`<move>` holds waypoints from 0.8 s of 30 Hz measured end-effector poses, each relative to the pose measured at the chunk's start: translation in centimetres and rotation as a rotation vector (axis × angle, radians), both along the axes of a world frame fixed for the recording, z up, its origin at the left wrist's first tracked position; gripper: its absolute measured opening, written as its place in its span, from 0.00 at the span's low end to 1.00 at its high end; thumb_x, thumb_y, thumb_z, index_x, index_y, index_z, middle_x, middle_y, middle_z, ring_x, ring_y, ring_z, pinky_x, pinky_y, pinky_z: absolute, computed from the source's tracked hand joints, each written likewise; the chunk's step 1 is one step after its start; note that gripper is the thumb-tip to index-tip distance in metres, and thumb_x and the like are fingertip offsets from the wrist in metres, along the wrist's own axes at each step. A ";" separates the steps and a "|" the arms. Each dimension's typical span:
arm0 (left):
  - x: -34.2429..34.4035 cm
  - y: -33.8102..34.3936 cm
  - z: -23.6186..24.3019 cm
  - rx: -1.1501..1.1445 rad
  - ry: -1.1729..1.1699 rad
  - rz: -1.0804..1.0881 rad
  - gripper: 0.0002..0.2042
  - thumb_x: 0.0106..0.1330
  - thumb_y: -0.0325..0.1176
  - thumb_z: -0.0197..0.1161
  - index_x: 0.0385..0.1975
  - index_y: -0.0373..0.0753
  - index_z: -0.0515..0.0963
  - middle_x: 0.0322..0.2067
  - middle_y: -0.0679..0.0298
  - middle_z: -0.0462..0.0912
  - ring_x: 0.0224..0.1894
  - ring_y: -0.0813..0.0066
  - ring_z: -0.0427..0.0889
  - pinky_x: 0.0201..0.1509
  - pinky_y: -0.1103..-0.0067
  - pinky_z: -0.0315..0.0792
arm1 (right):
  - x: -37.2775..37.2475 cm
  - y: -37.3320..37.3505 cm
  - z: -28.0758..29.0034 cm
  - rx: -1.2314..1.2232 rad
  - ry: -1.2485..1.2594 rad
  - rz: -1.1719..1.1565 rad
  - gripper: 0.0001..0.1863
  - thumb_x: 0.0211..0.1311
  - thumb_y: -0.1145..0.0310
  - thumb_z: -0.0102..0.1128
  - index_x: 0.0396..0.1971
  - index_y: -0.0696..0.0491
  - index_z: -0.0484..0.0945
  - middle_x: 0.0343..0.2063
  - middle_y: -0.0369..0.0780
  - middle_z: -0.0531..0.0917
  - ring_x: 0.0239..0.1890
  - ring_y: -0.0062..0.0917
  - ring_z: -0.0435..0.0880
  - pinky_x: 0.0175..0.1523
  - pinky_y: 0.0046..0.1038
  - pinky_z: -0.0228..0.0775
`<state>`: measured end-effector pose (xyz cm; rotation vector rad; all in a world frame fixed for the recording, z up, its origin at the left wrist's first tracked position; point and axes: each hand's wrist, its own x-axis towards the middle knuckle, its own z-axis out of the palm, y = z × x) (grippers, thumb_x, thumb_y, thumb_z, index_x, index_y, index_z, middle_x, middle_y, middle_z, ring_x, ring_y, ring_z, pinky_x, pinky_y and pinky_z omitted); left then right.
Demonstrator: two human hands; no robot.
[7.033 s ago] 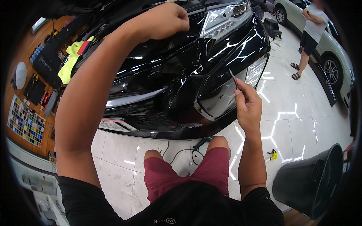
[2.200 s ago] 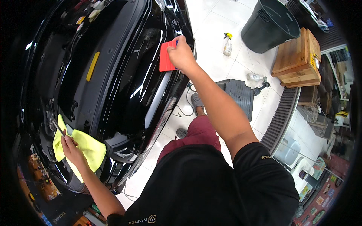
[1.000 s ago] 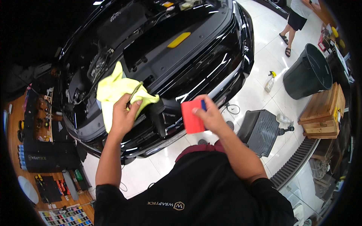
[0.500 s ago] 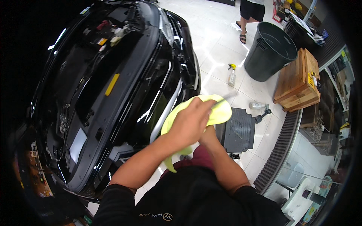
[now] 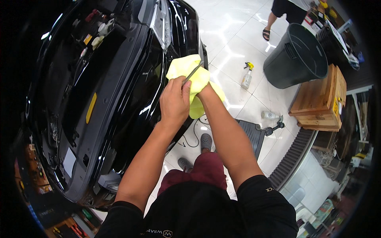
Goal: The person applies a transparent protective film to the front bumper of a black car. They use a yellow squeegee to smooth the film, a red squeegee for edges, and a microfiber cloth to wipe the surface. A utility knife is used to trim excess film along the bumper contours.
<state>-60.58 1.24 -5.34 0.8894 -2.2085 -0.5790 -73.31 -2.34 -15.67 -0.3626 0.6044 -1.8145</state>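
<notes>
A bright yellow cloth (image 5: 183, 68) is bunched at the front corner of a glossy black car (image 5: 139, 89), beside its headlight. My right hand (image 5: 203, 90) holds the cloth from beneath; folds cover its fingers, and part of the cloth hangs below the wrist. My left hand (image 5: 174, 99) is closed around a thin dark rod-like tool (image 5: 193, 73), whose tip points up and away across the cloth. The tool's exact kind cannot be made out. Whether its tip touches the cloth is unclear.
The car's hood is up, with a yellow strip (image 5: 91, 108) on the front panel. Right of me are a spray bottle (image 5: 246, 77), a large dark bin (image 5: 278, 65), a wooden crate (image 5: 313, 115), a lying bottle (image 5: 270, 115) and a black mat (image 5: 252, 137). Another person (image 5: 274, 20) stands beyond.
Both hands have moved forward and left, with the cloth and tool, from over the floor to the car's front corner. The tool now points more upward. The other person's legs have shifted.
</notes>
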 end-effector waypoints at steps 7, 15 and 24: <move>-0.2 -0.7 -0.4 0.057 0.044 0.047 0.10 0.71 0.31 0.59 0.44 0.32 0.74 0.35 0.48 0.79 0.35 0.47 0.79 0.39 0.62 0.72 | -0.3 -1.2 2.6 0.192 -0.093 0.022 0.16 0.75 0.53 0.46 0.43 0.52 0.70 0.36 0.38 0.81 0.33 0.28 0.83 0.41 0.30 0.80; -0.3 -0.9 -0.4 0.119 0.106 0.121 0.11 0.71 0.31 0.58 0.46 0.31 0.73 0.34 0.47 0.79 0.35 0.45 0.79 0.39 0.61 0.72 | -0.5 -3.4 3.7 0.262 0.679 -0.117 0.22 0.77 0.53 0.39 0.42 0.61 0.67 0.35 0.45 0.83 0.36 0.32 0.84 0.42 0.34 0.77; 1.4 1.7 -1.3 0.203 0.115 0.050 0.08 0.70 0.27 0.55 0.44 0.31 0.71 0.35 0.45 0.78 0.37 0.40 0.78 0.40 0.56 0.71 | 0.6 -0.1 6.5 0.292 0.113 0.146 0.31 0.77 0.40 0.32 0.38 0.51 0.78 0.29 0.34 0.80 0.31 0.21 0.80 0.38 0.26 0.74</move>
